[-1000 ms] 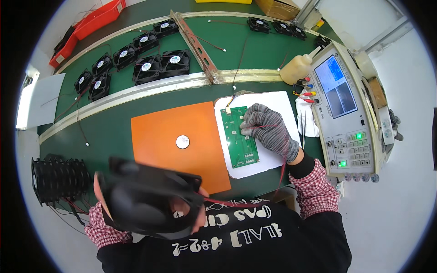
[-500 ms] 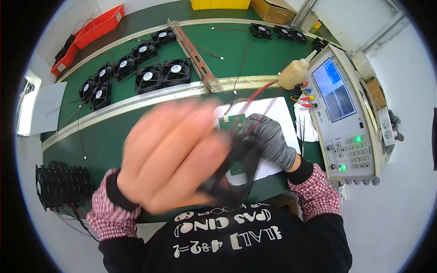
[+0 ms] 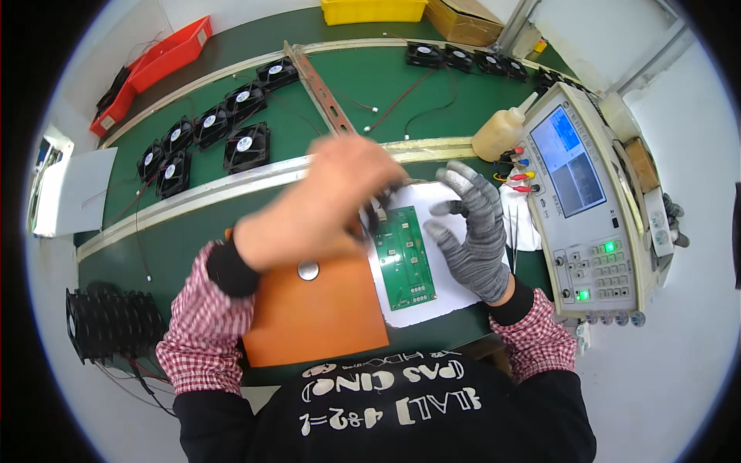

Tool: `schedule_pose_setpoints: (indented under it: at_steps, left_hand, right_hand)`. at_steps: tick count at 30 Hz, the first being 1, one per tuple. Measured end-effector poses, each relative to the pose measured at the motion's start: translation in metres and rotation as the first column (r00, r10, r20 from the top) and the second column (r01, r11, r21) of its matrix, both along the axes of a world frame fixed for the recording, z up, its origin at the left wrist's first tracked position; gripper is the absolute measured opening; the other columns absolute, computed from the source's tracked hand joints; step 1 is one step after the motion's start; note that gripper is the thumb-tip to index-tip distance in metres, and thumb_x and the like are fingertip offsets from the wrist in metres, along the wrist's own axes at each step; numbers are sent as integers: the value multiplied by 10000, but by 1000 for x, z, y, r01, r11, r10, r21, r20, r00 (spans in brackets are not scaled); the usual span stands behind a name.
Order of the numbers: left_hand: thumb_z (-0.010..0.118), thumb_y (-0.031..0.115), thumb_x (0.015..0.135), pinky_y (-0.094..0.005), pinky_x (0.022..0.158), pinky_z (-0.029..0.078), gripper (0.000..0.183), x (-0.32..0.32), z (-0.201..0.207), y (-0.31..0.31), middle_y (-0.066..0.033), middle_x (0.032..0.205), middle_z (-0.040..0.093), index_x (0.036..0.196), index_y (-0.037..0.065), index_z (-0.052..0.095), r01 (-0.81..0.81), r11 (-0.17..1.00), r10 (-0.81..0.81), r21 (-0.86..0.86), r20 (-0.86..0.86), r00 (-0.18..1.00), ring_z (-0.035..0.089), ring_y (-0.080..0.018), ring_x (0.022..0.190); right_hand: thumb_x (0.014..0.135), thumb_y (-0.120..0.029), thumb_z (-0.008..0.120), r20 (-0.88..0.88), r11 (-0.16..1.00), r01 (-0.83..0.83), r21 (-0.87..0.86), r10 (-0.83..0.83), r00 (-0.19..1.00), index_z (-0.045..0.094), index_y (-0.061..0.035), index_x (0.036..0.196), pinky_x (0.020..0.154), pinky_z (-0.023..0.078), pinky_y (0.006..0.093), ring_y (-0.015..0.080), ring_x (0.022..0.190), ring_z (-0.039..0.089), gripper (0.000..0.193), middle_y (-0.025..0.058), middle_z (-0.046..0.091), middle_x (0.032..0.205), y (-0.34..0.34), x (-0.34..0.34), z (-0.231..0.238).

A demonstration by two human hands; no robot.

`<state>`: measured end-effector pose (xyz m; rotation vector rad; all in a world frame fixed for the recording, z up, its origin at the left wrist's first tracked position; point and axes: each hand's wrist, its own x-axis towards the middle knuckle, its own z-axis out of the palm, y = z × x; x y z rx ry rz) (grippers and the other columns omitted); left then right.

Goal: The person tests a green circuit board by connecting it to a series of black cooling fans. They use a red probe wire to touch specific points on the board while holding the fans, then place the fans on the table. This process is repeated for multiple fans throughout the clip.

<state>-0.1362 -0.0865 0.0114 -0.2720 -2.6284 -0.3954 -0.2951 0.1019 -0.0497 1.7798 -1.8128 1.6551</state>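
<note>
My bare left hand (image 3: 328,202), smeared by motion, is closed on a black cooling fan (image 3: 376,207) at the upper left of a green circuit board (image 3: 404,258). Fingers and blur hide most of that fan. The board lies on a white sheet (image 3: 454,289). My right hand (image 3: 472,235), in a grey striped glove, is open just right of the board, its fingers spread and curved. Under my left forearm an orange mat (image 3: 324,324) carries a round silver disc (image 3: 308,270).
Black fans (image 3: 247,147) with trailing leads stand left of a metal divider (image 3: 320,89); others (image 3: 424,54) line the far right. A stack of fans (image 3: 114,324) sits near left. At right are tweezers (image 3: 515,239), a plastic bottle (image 3: 499,133) and a tester with a lit screen (image 3: 567,158).
My left hand has moved up and away from me, uncovering the board and orange mat. My right hand has opened. The left group shows one fan fewer; the far-right row one more.
</note>
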Motion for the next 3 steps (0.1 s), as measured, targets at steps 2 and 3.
schedule_pose_setpoints:
  at_steps: [2, 3]
  left_hand:
    - [744, 191, 675, -498, 1028, 368, 529, 21, -1, 51, -83, 1219, 529, 1173, 178, 565, 217, 959, -226, -180, -30, 974, 464, -305, 1229]
    - [744, 191, 675, -498, 1028, 368, 529, 25, 1, 52, -83, 1219, 529, 1173, 178, 565, 200, 963, -208, -182, -26, 978, 464, -305, 1229]
  right_hand:
    - [818, -103, 725, -58, 967, -232, 103, 239, 969, 436, -108, 1421, 959, 497, 388, 304, 1146, 574, 669, 179, 492, 1383, -2, 2, 1]
    - [818, -125, 728, 31, 906, -382, 183, 383, 923, 432, -111, 1429, 1007, 460, 424, 322, 1188, 551, 680, 169, 498, 1383, 0, 0, -1]
